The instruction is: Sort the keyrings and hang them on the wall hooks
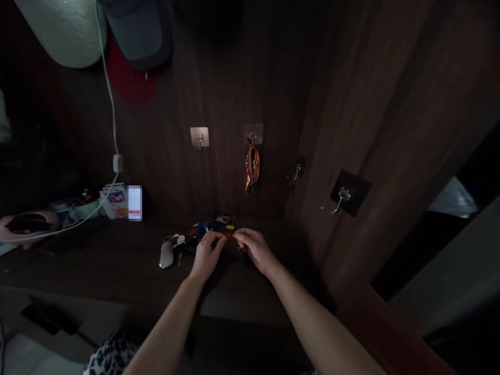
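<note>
My left hand (209, 252) and my right hand (255, 250) face each other low over the dark wooden shelf. My right fingertips pinch a small red strip (230, 236), perhaps cord or ribbon, whose exact kind is too small to tell. The left thumb and forefinger are pressed together close to its other end; what lies between them is hidden. Just behind the hands is a pile of keys (209, 225) with blue, red and yellow parts. Left of my left hand lies a bunch with a silver, rounded key fob (166, 255).
Metal adhesive hooks (199, 139) are fixed on the wooden back wall, one bearing a red and yellow strap-like bundle (252, 169). Another hook (341, 198) juts from the right panel. At left stand a lit screen (135, 203), small boxes (116, 200) and a white cable (112, 104); caps (136, 36) hang above.
</note>
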### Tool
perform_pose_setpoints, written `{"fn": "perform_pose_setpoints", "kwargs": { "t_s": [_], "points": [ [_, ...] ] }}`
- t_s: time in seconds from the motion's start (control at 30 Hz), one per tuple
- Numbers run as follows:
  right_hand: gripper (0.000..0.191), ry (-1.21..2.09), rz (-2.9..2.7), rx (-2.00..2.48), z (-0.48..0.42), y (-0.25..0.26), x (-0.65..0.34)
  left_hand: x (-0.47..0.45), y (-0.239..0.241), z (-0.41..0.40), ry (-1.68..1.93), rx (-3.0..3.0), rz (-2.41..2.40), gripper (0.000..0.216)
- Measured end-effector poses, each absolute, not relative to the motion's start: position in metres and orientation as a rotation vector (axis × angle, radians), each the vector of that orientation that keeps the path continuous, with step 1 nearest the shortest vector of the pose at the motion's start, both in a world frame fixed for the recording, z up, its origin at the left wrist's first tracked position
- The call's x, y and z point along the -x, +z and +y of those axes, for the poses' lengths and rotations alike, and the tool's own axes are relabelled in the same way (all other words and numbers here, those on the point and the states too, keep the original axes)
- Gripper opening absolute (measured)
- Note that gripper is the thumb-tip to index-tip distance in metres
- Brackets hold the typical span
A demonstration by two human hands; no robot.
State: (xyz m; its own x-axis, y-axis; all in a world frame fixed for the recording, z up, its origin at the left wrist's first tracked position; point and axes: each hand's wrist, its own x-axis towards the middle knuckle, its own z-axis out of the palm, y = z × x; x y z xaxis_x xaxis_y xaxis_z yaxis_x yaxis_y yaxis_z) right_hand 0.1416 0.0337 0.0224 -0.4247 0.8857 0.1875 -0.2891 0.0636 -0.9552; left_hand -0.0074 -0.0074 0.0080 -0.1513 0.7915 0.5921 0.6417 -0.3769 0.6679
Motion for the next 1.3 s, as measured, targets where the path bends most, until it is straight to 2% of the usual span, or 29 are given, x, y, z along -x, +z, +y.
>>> {"fn": "perform_pose_setpoints", "kwargs": {
  "t_s": [0.2,0.67,1.03,1.3],
  "points": [
    [0.021,1.629,-1.112,0.574,0.034,0.028,-0.145,0.009,0.004,-0.004,1.536,-1.949,1.703,0.021],
    [0.020,1.473,-0.903,0.611,0.057,0.043,-0.152,0.010,-0.003,0.003,1.318,-1.980,1.657,0.024],
    [0.016,1.293,-0.817,0.577,0.090,0.095,-0.143,0.010,-0.005,0.002,1.230,-1.961,1.665,0.023],
    [0.011,1.125,-0.846,0.493,0.120,0.164,-0.129,0.010,-0.004,0.002,1.199,-1.946,1.684,0.026]
  ]
}}
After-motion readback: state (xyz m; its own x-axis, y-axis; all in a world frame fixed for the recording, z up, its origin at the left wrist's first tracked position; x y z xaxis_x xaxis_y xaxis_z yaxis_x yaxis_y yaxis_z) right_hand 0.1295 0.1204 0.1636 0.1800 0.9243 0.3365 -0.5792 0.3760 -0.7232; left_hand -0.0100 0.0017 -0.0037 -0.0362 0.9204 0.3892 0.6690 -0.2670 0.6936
